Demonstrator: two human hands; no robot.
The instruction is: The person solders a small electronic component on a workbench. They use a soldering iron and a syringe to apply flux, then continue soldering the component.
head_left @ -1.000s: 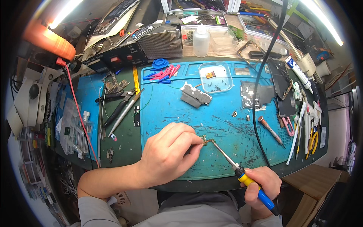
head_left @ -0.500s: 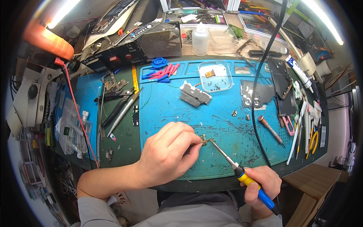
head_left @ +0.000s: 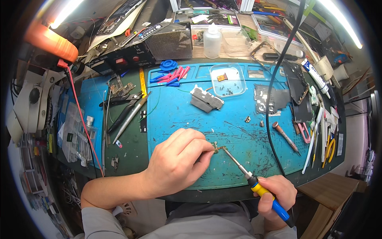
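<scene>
My left hand (head_left: 179,159) pinches a small gold-and-green electronic part (head_left: 217,147) on the blue mat between thumb and forefinger, its other fingers curled. My right hand (head_left: 276,195) grips a yellow-and-blue soldering iron (head_left: 271,205), whose long metal tip reaches the right end of that small part; whether it touches is too small to tell. Above them lie a dark grey component (head_left: 206,100) and two tiny metal pieces (head_left: 254,121). A wooden-handled pointed tool (head_left: 285,137) lies to the right, beside a hanging black cable (head_left: 269,144).
The blue mat (head_left: 171,115) holds a clear container (head_left: 229,89) of tiny parts and pink-and-blue cones (head_left: 175,75). A white bottle (head_left: 212,44) stands behind. Pliers and tweezers (head_left: 125,115) lie left; black panels (head_left: 298,103) and several slim tools (head_left: 326,143) lie right.
</scene>
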